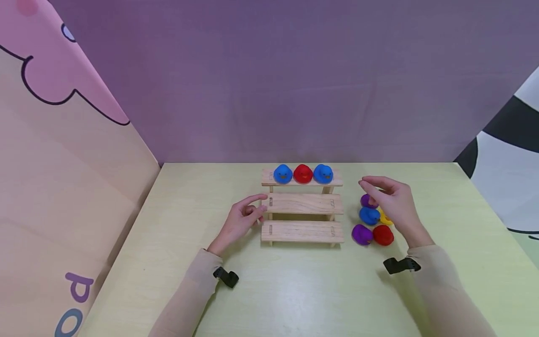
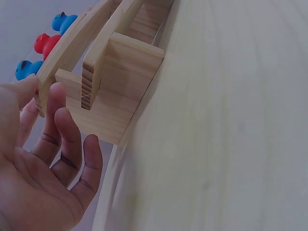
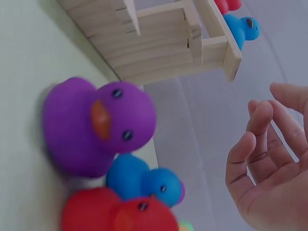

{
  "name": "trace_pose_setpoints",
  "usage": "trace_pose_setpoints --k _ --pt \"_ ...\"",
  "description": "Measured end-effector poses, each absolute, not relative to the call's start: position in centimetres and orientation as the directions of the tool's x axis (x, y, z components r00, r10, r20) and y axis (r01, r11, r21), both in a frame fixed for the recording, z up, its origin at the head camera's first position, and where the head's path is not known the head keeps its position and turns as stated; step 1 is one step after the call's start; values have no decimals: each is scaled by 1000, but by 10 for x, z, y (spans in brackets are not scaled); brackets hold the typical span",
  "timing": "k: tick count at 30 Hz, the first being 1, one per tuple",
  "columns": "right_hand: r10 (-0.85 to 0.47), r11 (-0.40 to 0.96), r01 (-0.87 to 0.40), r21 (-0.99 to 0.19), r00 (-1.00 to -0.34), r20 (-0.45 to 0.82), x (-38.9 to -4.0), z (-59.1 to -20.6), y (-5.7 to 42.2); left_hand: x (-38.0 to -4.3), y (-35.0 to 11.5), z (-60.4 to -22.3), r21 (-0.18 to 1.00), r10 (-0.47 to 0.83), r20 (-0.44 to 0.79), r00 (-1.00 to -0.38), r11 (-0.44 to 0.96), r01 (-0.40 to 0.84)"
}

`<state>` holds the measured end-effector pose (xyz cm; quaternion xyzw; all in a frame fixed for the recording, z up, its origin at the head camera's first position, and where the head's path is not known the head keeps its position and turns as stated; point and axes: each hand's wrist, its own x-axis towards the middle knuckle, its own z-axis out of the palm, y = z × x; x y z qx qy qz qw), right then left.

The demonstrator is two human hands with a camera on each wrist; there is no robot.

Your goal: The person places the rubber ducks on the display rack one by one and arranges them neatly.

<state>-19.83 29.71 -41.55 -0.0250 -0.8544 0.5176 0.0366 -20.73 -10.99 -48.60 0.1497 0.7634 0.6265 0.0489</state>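
Note:
A three-tier wooden stand (image 1: 305,204) carries a blue duck (image 1: 282,174), a red duck (image 1: 302,174) and another blue duck (image 1: 323,174) on its top tier. My left hand (image 1: 241,221) holds the left end of the middle tier with thumb and index finger; its other fingers hang loosely bent. Right of the stand, my right hand (image 1: 396,203) hovers over loose rubber ducks, its fingers bent and nothing in them. Below it lie a purple duck (image 3: 98,126), a red duck (image 1: 383,235), a blue duck (image 1: 369,216), a yellow duck (image 1: 385,217) and a second purple duck (image 1: 368,201), partly hidden.
The stand and ducks are on a pale wooden table (image 1: 290,290). A purple backdrop (image 1: 294,84) rises at the table's far edge. Printed panels flank it: a pink and beige one (image 1: 76,159) on the left, a black and white one (image 1: 509,173) on the right.

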Motion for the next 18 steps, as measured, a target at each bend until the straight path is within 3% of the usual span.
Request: trace_pose_setpoints --k 18 --pt "24 542 -9 -840 -999 26 -148 -447 345 -209 -111 -489 976 296 103 -950 156 155"
